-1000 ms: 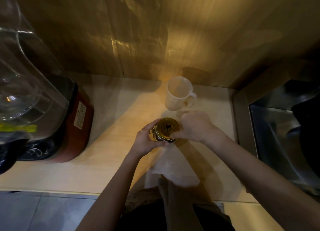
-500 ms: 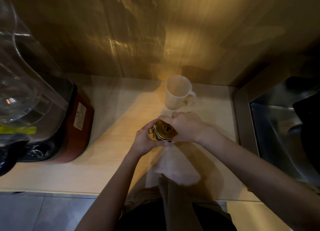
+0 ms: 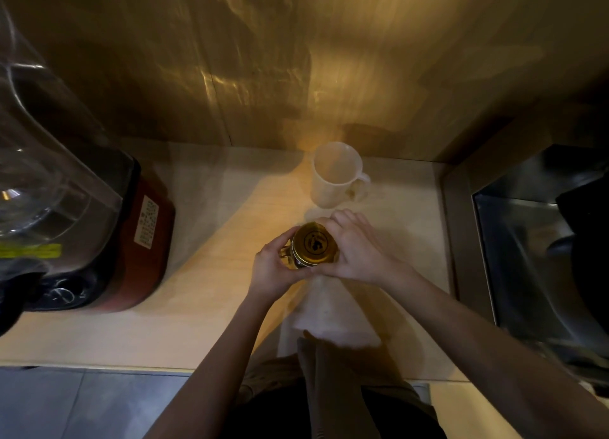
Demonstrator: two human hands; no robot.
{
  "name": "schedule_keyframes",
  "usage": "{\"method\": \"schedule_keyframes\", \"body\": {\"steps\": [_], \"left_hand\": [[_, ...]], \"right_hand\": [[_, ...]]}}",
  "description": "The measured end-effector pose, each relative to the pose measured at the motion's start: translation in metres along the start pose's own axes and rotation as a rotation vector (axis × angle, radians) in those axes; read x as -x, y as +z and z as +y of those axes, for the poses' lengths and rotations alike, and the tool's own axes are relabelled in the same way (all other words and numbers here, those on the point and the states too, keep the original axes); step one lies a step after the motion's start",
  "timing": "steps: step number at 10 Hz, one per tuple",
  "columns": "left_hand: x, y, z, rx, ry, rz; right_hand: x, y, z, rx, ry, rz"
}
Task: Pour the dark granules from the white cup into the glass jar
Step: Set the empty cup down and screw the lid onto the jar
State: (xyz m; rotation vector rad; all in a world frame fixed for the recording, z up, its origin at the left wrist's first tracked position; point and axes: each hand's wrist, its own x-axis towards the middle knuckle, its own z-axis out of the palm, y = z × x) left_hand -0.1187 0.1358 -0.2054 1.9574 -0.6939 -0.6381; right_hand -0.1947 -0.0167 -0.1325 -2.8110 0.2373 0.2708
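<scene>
Shifted right hand (image 3: 357, 251) grips lidded glass jar (image 3: 313, 246).

No text can be read; the white printed label (image 3: 147, 223) on the red-based blender and the round gold lid's dark emblem (image 3: 314, 242) are too blurred.

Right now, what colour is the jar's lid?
Gold, with a dark round emblem in its middle; the lid shows in the head view, between both hands.

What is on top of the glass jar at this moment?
A gold lid with a dark round print sits on the jar. The left hand holds the jar, the right hand grips the lid. The lid covers the jar's inside.
</scene>
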Motion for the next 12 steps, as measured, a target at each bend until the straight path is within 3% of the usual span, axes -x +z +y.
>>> {"method": "schedule_keyframes", "body": {"steps": [3, 8, 10, 11, 12], "left_hand": [[-0.026, -0.010, 0.008, -0.102, -0.010, -0.018], [-0.061, -0.025, 0.011, -0.107, -0.051, -0.137], [-0.058, -0.037, 0.019, -0.385, -0.145, -0.246], [-0.063, -0.060, 0.041, -0.468, -0.147, -0.369], [-0.067, -0.090, 0.096, -0.475, -0.223, -0.478]], "right_hand": [[-0.015, -0.005, 0.005, -0.087, 0.070, 0.057], [-0.040, -0.011, 0.003, 0.005, 0.156, 0.064], [-0.025, -0.051, 0.008, -0.076, 0.225, -0.002], [-0.006, -0.110, 0.004, -0.392, 0.239, 0.194], [0.051, -0.189, -0.027, -0.695, 0.060, 0.593]]}}
